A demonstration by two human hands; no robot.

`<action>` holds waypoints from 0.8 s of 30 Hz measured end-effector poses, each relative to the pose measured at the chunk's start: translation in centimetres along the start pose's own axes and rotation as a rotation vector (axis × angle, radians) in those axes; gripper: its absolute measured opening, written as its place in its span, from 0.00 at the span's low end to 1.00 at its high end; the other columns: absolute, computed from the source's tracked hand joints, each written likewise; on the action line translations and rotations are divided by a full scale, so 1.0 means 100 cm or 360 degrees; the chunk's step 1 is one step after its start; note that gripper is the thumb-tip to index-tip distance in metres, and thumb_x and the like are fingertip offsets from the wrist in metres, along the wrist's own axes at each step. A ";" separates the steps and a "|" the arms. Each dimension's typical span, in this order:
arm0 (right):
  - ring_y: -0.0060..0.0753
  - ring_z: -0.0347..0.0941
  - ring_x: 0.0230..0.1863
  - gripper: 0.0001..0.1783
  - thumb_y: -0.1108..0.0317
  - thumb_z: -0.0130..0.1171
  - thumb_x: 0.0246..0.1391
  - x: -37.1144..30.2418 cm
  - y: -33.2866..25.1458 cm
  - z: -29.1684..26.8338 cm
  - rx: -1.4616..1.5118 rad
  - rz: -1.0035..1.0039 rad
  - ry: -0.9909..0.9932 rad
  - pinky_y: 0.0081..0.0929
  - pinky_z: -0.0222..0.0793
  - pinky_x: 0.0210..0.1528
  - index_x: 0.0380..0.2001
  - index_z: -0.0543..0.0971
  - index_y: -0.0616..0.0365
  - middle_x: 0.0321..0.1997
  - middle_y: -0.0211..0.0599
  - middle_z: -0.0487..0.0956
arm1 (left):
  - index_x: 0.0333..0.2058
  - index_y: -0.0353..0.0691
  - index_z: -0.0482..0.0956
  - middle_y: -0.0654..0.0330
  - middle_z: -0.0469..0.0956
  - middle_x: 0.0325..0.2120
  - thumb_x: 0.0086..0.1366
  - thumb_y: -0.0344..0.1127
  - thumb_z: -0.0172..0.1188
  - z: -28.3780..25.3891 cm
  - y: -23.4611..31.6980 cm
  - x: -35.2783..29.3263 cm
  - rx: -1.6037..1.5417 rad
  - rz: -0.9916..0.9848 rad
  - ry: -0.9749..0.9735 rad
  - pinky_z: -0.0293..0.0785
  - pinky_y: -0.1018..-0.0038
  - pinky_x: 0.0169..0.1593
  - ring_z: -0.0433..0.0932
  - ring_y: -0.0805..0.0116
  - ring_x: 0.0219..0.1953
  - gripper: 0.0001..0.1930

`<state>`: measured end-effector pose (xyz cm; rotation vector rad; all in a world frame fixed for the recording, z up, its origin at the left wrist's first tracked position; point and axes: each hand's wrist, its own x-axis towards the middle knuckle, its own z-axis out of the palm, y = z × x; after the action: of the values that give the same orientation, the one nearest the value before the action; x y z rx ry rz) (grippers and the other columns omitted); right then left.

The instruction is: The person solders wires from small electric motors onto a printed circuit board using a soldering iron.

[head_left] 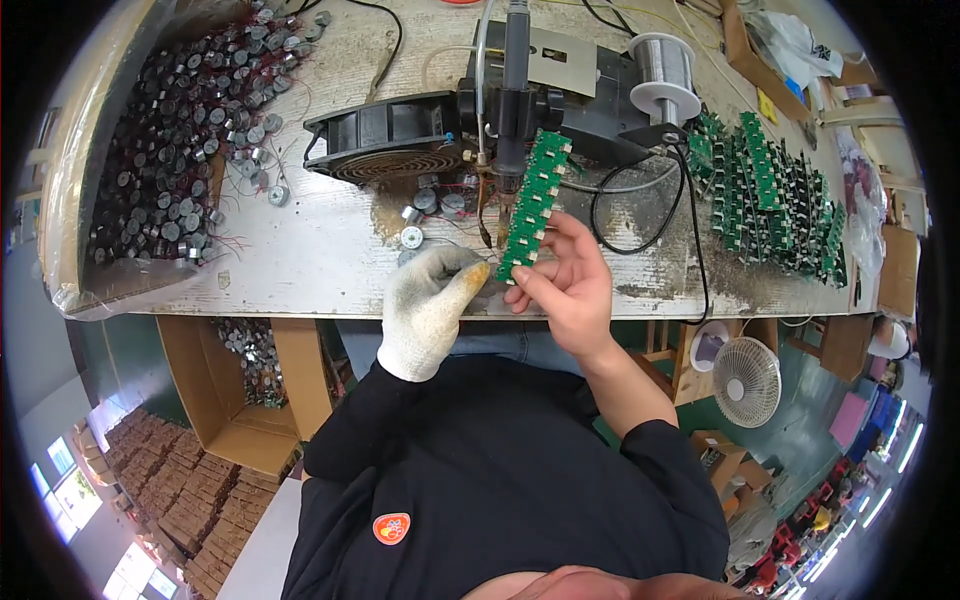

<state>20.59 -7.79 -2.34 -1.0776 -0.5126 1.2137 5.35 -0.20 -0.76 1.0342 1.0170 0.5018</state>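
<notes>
The bare right hand (565, 290) pinches a long green strip of circuit boards (532, 205), tilted above the scuffed bench (300, 250) (under the soldering iron (508, 160)). The left hand (432, 300), in a knitted white glove, closes its fingers at the strip's lower end.

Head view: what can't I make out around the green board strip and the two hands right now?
- Left hand in its white glove: fingertips meet the strip's lower end; what they pinch is too small.
- Green board strip: components blurred; right hand covers its lower edge.
- Soldering tip: contact with the strip unclear.
</notes>
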 end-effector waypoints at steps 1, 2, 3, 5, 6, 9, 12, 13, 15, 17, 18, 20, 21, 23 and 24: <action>0.28 0.77 0.29 0.30 0.86 0.53 0.51 0.000 0.000 0.000 0.0003 0.0004 0.0001 0.19 0.74 0.25 0.57 0.58 0.65 0.49 0.46 0.70 | 0.34 0.30 0.76 0.62 0.76 0.28 0.62 0.31 0.58 -0.001 -0.003 0.001 -0.0029 -0.0012 -0.0008 0.70 0.80 0.34 0.74 0.77 0.29 0.09; 0.28 0.77 0.29 0.31 0.86 0.53 0.51 0.000 -0.001 0.001 0.0005 0.0007 0.0001 0.19 0.74 0.25 0.58 0.58 0.64 0.49 0.46 0.70 | 0.34 0.30 0.76 0.62 0.77 0.28 0.62 0.31 0.58 -0.001 -0.005 0.002 -0.0059 -0.0023 -0.0014 0.70 0.80 0.34 0.74 0.77 0.30 0.08; 0.28 0.77 0.29 0.31 0.86 0.53 0.51 0.001 -0.001 0.001 0.0006 0.0010 0.0001 0.19 0.74 0.25 0.58 0.58 0.64 0.49 0.46 0.70 | 0.34 0.30 0.76 0.62 0.77 0.28 0.62 0.31 0.58 0.000 -0.003 0.002 -0.0058 -0.0026 -0.0011 0.70 0.80 0.34 0.74 0.77 0.30 0.08; 0.28 0.77 0.29 0.31 0.86 0.53 0.51 0.002 -0.001 0.001 0.0014 -0.0008 0.0005 0.19 0.74 0.25 0.58 0.58 0.64 0.49 0.46 0.70 | 0.33 0.31 0.76 0.62 0.77 0.28 0.61 0.31 0.58 0.004 0.004 0.001 -0.0152 -0.0102 0.0032 0.69 0.81 0.34 0.73 0.78 0.30 0.07; 0.28 0.77 0.29 0.31 0.86 0.52 0.50 0.002 -0.001 0.001 0.0020 -0.0029 0.0008 0.19 0.74 0.25 0.58 0.58 0.64 0.49 0.46 0.70 | 0.33 0.31 0.76 0.62 0.77 0.28 0.61 0.31 0.58 0.004 0.003 0.002 -0.0152 -0.0106 0.0032 0.69 0.81 0.34 0.73 0.78 0.30 0.07; 0.30 0.77 0.27 0.30 0.86 0.52 0.50 0.003 0.000 0.004 0.0011 -0.0072 0.0032 0.20 0.75 0.24 0.57 0.58 0.64 0.49 0.48 0.71 | 0.32 0.31 0.76 0.62 0.76 0.27 0.61 0.30 0.58 0.003 0.001 0.002 -0.0092 -0.0026 0.0045 0.69 0.81 0.34 0.73 0.78 0.30 0.07; 0.30 0.77 0.27 0.31 0.86 0.52 0.50 0.004 0.000 0.005 -0.0005 -0.0089 0.0057 0.20 0.74 0.23 0.57 0.58 0.64 0.50 0.49 0.71 | 0.32 0.31 0.76 0.62 0.77 0.26 0.61 0.30 0.58 0.003 0.001 0.003 0.0056 0.0069 0.0085 0.69 0.81 0.33 0.73 0.78 0.29 0.06; 0.30 0.77 0.27 0.31 0.86 0.52 0.50 0.004 0.000 0.006 -0.0004 -0.0087 0.0056 0.20 0.74 0.23 0.57 0.58 0.64 0.50 0.49 0.71 | 0.32 0.31 0.76 0.62 0.77 0.26 0.60 0.30 0.58 0.003 0.001 0.003 0.0005 0.0055 0.0082 0.69 0.81 0.33 0.73 0.78 0.29 0.07; 0.30 0.77 0.26 0.31 0.86 0.52 0.50 0.005 -0.001 0.007 0.0011 -0.0102 0.0066 0.20 0.74 0.22 0.57 0.58 0.64 0.50 0.50 0.71 | 0.32 0.31 0.76 0.62 0.77 0.26 0.60 0.30 0.57 0.004 0.001 0.003 -0.0045 0.0040 0.0081 0.69 0.80 0.33 0.73 0.78 0.29 0.07; 0.30 0.77 0.26 0.31 0.86 0.52 0.50 0.006 -0.002 0.007 0.0009 -0.0106 0.0071 0.20 0.74 0.22 0.57 0.58 0.64 0.50 0.50 0.71 | 0.32 0.31 0.76 0.62 0.77 0.26 0.60 0.30 0.57 0.005 0.001 0.002 -0.0131 0.0026 0.0100 0.70 0.80 0.33 0.73 0.78 0.29 0.06; 0.29 0.77 0.26 0.31 0.86 0.52 0.50 0.006 -0.002 0.008 0.0007 -0.0112 0.0076 0.20 0.74 0.22 0.57 0.58 0.64 0.49 0.49 0.72 | 0.32 0.31 0.76 0.62 0.77 0.26 0.60 0.30 0.57 0.005 0.001 0.003 -0.0131 0.0026 0.0102 0.70 0.80 0.33 0.73 0.78 0.29 0.06; 0.30 0.77 0.27 0.30 0.86 0.52 0.50 0.007 -0.002 0.006 0.0026 -0.0098 0.0062 0.21 0.75 0.23 0.57 0.58 0.64 0.49 0.48 0.71 | 0.32 0.31 0.76 0.61 0.77 0.26 0.60 0.30 0.57 0.005 0.001 0.004 -0.0178 0.0001 0.0101 0.70 0.80 0.34 0.74 0.77 0.29 0.07; 0.30 0.77 0.28 0.30 0.86 0.52 0.50 0.007 -0.003 0.006 0.0045 -0.0083 0.0048 0.21 0.75 0.24 0.57 0.58 0.64 0.48 0.47 0.70 | 0.32 0.31 0.76 0.61 0.77 0.26 0.60 0.30 0.57 0.006 0.002 0.004 -0.0178 0.0002 0.0101 0.70 0.80 0.34 0.74 0.77 0.29 0.07; 0.30 0.77 0.28 0.30 0.86 0.52 0.50 0.008 -0.004 0.006 0.0057 -0.0087 0.0051 0.21 0.75 0.24 0.57 0.58 0.64 0.48 0.47 0.70 | 0.32 0.31 0.76 0.61 0.77 0.26 0.60 0.30 0.57 0.007 0.006 0.004 -0.0115 -0.0021 0.0142 0.71 0.80 0.34 0.74 0.77 0.29 0.07; 0.30 0.77 0.28 0.30 0.86 0.53 0.51 0.008 -0.004 0.006 0.0069 -0.0089 0.0055 0.21 0.75 0.24 0.57 0.58 0.64 0.48 0.47 0.70 | 0.32 0.31 0.76 0.61 0.77 0.26 0.60 0.30 0.57 0.007 0.006 0.004 -0.0115 -0.0020 0.0140 0.71 0.80 0.34 0.74 0.77 0.29 0.07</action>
<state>20.60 -6.83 -1.88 -1.0393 -0.4845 1.1508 6.28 0.07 -0.30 0.9478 1.0752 0.5739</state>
